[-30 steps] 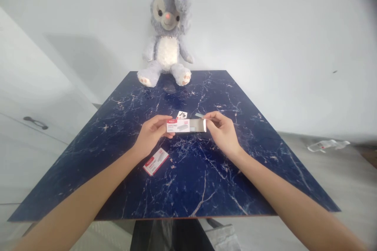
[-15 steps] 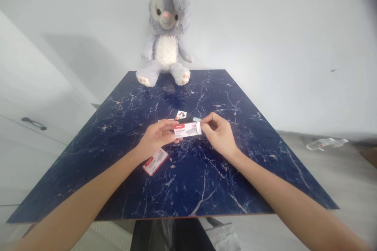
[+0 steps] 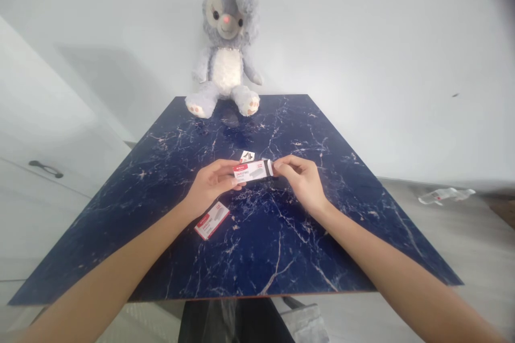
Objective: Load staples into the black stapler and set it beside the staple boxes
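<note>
Box handling: box (image 3: pixel 251 172) likely light, thin card, a bit stiff, easily crushed; best held by its long edges, left end.
Box look: white, red patch at left, grey printed picture, dark strip and pale flap at right end.
Box place: frame centre, over the tabletop (image 3: pixel 306 249).
Left hand (image 3: pixel 209 186): fingers clamped on box's left end.
Right hand (image 3: pixel 302 181): fingertips at the flap; cannot tell whether gripping.

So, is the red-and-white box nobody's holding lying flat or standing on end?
Flat: the loose box lies near the left hand, broad printed face up on the blue table.
</note>
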### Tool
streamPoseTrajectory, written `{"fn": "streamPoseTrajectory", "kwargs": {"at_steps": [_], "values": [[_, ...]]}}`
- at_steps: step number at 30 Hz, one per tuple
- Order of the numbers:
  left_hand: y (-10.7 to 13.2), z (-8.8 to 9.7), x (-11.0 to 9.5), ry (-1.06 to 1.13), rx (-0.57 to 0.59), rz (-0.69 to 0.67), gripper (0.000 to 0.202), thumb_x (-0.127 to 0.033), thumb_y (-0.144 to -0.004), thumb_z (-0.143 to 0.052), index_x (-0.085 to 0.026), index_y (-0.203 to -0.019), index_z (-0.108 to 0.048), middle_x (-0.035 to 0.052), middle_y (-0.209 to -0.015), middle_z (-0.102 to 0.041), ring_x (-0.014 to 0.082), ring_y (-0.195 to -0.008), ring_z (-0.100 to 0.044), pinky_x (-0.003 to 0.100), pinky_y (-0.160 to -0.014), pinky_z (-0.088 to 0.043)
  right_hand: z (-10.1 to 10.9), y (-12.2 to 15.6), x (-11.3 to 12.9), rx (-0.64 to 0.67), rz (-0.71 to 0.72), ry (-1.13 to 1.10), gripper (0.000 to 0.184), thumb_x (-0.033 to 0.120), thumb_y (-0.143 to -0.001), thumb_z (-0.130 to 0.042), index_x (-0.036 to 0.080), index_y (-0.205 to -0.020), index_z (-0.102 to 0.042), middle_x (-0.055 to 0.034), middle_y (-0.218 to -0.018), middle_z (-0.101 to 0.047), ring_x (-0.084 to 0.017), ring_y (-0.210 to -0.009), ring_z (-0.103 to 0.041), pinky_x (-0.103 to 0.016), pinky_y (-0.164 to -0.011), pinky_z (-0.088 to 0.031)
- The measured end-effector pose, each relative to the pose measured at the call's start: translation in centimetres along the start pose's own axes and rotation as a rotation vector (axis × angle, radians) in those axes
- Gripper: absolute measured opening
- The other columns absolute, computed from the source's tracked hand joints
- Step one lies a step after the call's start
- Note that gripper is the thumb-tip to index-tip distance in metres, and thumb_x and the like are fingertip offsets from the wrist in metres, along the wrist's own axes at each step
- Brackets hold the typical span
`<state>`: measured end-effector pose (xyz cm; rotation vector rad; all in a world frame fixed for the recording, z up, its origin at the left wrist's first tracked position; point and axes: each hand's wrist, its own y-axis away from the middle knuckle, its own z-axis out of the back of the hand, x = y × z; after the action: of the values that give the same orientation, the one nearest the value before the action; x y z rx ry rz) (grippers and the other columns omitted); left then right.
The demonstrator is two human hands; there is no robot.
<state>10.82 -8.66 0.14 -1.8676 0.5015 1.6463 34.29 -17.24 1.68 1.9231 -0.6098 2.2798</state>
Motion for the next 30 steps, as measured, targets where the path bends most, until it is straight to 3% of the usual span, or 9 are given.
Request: {"fn": "streamPoseTrajectory", "kwargs": {"at_steps": [4, 9, 22, 30], "values": [[0.06, -0.12, -0.09, -0.008, 0.002, 0.0, 0.038, -0.028, -0.084, -0.079, -0.021, -0.119, -0.068, 0.0117, -0.12, -0.074, 0.0231, -0.092, -0.075, 0.039, -0.082, -0.064, -0.22, 0.28, 0.09, 0.032, 0.006, 0.066, 0.021, 0.042, -0.082, -0.074, 0.022, -0.082, -0.076, -0.0027, -0.079, -0.075, -0.018, -0.069, -0.066, -0.031, -0.064, -0.051], [0.08, -0.13, -0.11, -0.029, -0.009, 0.0, 0.039, -0.029, -0.082, -0.08, -0.02, -0.118, -0.067, 0.0122, -0.119, -0.074, 0.0244, -0.094, -0.074, 0.039, -0.08, -0.063, -0.19, 0.23, -0.07, 0.016, 0.017, 0.132, 0.019, 0.04, -0.084, -0.071, 0.022, -0.083, -0.077, -0.0031, -0.078, -0.075, -0.018, -0.067, -0.066, -0.03, -0.06, -0.05], [0.15, -0.48, -0.7, -0.045, 0.008, 0.03, 0.036, -0.028, -0.079, -0.082, -0.018, -0.11, -0.066, 0.0115, -0.116, -0.074, 0.024, -0.093, -0.074, 0.037, -0.078, -0.063, -0.11, -0.04, -0.71, 0.079, 0.033, 0.125, 0.024, 0.045, -0.085, -0.072, 0.022, -0.087, -0.078, -0.0028, -0.079, -0.075, -0.017, -0.066, -0.065, -0.03, -0.061, -0.051], [0.26, -0.7, -0.79, -0.063, 0.009, 0.048, 0.037, -0.029, -0.077, -0.084, -0.019, -0.109, -0.067, 0.0111, -0.114, -0.075, 0.0252, -0.094, -0.074, 0.04, -0.083, -0.062, -0.16, 0.3, -0.76, 0.11, 0.156, 0.213, 0.018, 0.039, -0.089, -0.067, 0.024, -0.09, -0.076, -0.0036, -0.09, -0.076, -0.02, -0.078, -0.07, -0.034, -0.072, -0.055]]}}
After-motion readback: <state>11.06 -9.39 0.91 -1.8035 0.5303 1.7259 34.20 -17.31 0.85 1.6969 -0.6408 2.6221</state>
